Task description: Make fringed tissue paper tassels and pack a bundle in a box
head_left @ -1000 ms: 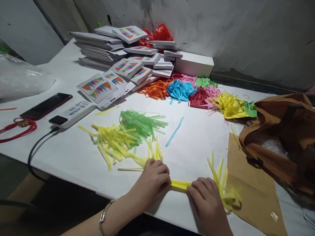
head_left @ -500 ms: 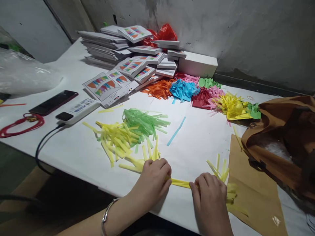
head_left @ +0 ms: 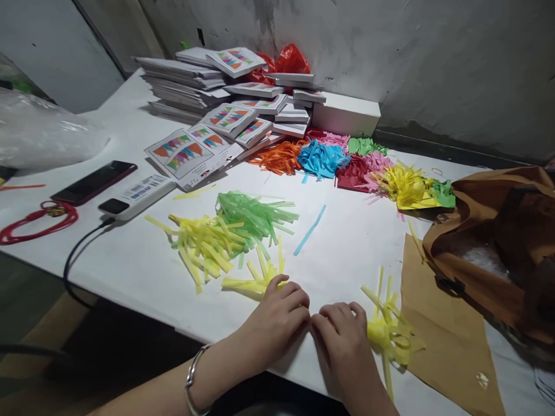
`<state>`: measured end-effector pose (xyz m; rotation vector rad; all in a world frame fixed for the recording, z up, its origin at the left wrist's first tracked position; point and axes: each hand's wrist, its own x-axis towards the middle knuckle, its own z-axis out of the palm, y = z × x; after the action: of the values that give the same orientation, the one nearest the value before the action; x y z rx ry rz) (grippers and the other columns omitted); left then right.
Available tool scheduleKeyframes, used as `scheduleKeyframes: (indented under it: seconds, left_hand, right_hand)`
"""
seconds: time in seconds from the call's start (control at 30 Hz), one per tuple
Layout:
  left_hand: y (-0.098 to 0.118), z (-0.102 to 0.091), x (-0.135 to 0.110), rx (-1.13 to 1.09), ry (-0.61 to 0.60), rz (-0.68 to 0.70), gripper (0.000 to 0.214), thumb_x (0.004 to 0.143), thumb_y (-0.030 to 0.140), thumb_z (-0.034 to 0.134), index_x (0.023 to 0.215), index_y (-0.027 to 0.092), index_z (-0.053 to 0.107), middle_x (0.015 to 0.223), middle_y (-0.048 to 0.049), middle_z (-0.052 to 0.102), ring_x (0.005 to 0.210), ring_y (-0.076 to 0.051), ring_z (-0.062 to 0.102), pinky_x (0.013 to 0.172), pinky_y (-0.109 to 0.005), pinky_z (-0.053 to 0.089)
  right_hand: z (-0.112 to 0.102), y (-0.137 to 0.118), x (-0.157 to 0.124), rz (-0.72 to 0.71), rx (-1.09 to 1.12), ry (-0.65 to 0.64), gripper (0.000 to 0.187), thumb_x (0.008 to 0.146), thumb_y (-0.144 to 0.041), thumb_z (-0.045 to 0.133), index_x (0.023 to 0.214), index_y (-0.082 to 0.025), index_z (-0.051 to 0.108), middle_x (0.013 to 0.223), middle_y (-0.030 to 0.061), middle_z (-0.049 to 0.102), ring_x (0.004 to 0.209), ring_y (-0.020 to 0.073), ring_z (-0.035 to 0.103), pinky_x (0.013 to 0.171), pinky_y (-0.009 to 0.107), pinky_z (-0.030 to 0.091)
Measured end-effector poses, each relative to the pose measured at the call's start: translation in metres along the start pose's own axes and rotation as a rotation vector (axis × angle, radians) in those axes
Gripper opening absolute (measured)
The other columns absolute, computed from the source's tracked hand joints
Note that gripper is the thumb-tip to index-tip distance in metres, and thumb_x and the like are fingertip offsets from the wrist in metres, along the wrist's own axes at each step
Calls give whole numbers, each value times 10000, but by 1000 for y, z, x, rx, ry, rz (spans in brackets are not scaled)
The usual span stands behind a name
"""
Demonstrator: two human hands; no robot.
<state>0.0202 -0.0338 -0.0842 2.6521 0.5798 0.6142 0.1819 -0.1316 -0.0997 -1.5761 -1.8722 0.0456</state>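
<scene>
A yellow tissue-paper tassel (head_left: 387, 332) lies across the table near its front edge, a fringe spreading from each end. My left hand (head_left: 281, 309) is closed on its middle part, fingers curled down. Close beside it, almost touching, my right hand (head_left: 342, 329) is also closed on the tassel, and both hands hide the twisted middle. Beyond my left hand lies a loose yellow fringed tassel (head_left: 203, 242), partly against a green one (head_left: 255, 219). A single blue paper strip (head_left: 310, 230) rests to the right of these.
Bunched tassels in several colours, including a blue bunch (head_left: 323, 158), line the back right. Behind them are stacked printed cards (head_left: 234, 118) and a white box (head_left: 347, 114). A phone (head_left: 95, 182) and power bank (head_left: 136, 196) lie left; a brown bag (head_left: 489, 231) stands right.
My right hand has moved left, up against my left hand, so the yellow stretch between them no longer shows. The tassel's right fringe has shifted slightly left.
</scene>
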Motion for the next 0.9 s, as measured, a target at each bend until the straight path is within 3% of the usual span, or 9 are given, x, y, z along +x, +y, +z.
scheduleKeyframes:
  seconds: [0.2, 0.3, 0.47, 0.7, 0.8, 0.9]
  left_hand:
    - [-3, 7, -2, -80, 3, -60, 127, 937, 163, 617, 814, 188, 601, 880, 0, 642, 878, -191, 530, 918, -386, 322]
    - [-2, 6, -3, -97, 10, -69, 150, 965, 153, 574, 820, 185, 594, 896, -3, 642, 896, -191, 526, 924, -387, 319]
    - [9, 2, 2, -58, -32, -137, 191, 957, 101, 493, 814, 173, 598, 889, -24, 627, 899, -207, 513, 955, -432, 312]
    - [20, -1, 16, 106, -155, -231, 175, 912, 133, 524, 758, 175, 599, 873, -41, 608, 856, -228, 509, 925, -482, 316]
    - [14, -1, 18, 158, -155, -132, 145, 902, 111, 571, 786, 183, 618, 903, -26, 631, 867, -218, 515, 950, -476, 295]
    - [8, -2, 17, 206, -154, 111, 125, 876, 115, 657, 787, 196, 624, 840, 8, 627, 860, -205, 510, 1039, -502, 223]
  right_hand:
    - [-4, 5, -12, -14, -30, 4, 226, 1013, -127, 429, 885, -199, 601, 829, 23, 620, 799, 181, 524, 896, 402, 324]
    - [-18, 16, -25, -2, -32, 44, 200, 995, -122, 460, 946, -212, 631, 854, 22, 645, 839, 187, 558, 967, 426, 326]
    - [-31, 25, -39, -39, -115, -13, 168, 923, -121, 585, 1019, -242, 650, 949, 10, 697, 946, 202, 623, 1107, 461, 252]
    - [-14, 6, -41, 285, -178, 173, 182, 940, -200, 561, 762, -236, 554, 865, 23, 658, 866, 220, 609, 1023, 511, 308]
    - [-12, 2, -39, 351, -195, 179, 165, 968, -232, 525, 818, -241, 593, 912, 32, 669, 892, 230, 612, 1012, 505, 305]
    - [-11, 0, -36, 246, -172, 179, 216, 1009, -201, 451, 953, -255, 653, 916, 15, 692, 926, 218, 623, 1084, 520, 251]
